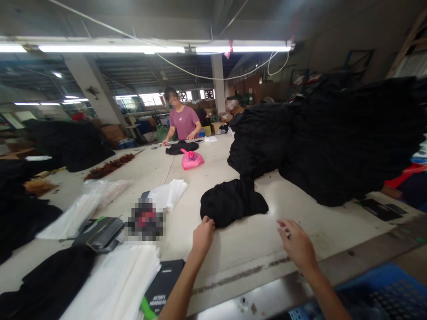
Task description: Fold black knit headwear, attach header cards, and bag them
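Observation:
A bunched black fabric piece (231,202) lies on the pale table in front of me, its folds loosely gathered. My left hand (204,233) is at the near left edge of this fabric, fingertips closed on it. To the right of the piece, my right hand (296,242) hovers over bare tabletop, apart from the cloth. Its fingers are loosely bent and spread, with nothing between them. Just behind the fabric piece rises a large heap of black fabric (340,138).
White sheets (116,280), black packages printed "ACTOR'S HEADGEAR" (163,284) and a dark pouch (100,233) lie at left. A pink plastic bag (192,160) sits farther back. Across the table (187,200) stands a person (184,120) by black cloth. A blue crate (396,289) is below right.

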Action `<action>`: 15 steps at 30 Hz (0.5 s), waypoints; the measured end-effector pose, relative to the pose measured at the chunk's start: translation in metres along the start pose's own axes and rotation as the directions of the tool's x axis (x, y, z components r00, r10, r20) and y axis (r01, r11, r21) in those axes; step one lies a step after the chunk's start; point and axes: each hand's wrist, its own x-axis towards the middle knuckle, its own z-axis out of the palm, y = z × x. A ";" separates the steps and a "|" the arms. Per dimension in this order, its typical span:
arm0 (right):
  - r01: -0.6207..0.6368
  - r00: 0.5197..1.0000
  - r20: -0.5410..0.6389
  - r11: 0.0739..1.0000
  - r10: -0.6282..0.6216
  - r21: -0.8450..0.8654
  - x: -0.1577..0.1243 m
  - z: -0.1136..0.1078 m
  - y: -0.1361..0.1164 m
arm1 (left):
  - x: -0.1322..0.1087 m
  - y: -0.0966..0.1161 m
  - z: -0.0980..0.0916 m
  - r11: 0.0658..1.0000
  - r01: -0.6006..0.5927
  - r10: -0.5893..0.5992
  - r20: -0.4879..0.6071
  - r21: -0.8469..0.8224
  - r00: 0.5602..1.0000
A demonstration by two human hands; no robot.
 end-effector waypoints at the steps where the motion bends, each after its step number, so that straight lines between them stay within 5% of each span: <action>1: 0.045 0.997 0.059 0.999 -0.045 0.003 0.022 0.023 -0.013 | 0.008 0.000 -0.004 1.000 -0.011 0.010 -0.018 -0.012 1.000; 5: 0.112 0.983 0.149 0.993 -0.105 -0.040 0.078 0.069 -0.031 | 0.022 -0.005 -0.034 0.990 -0.090 0.073 -0.156 -0.106 0.985; 8: 0.174 0.971 0.177 0.984 -0.163 -0.049 0.074 0.064 -0.022 | 0.004 -0.008 -0.050 0.967 -0.181 0.129 -0.266 -0.180 0.955; 15: 0.300 0.933 0.201 0.954 -0.299 0.024 0.057 0.062 -0.022 | -0.039 -0.016 -0.043 0.927 -0.311 0.204 -0.413 -0.210 0.888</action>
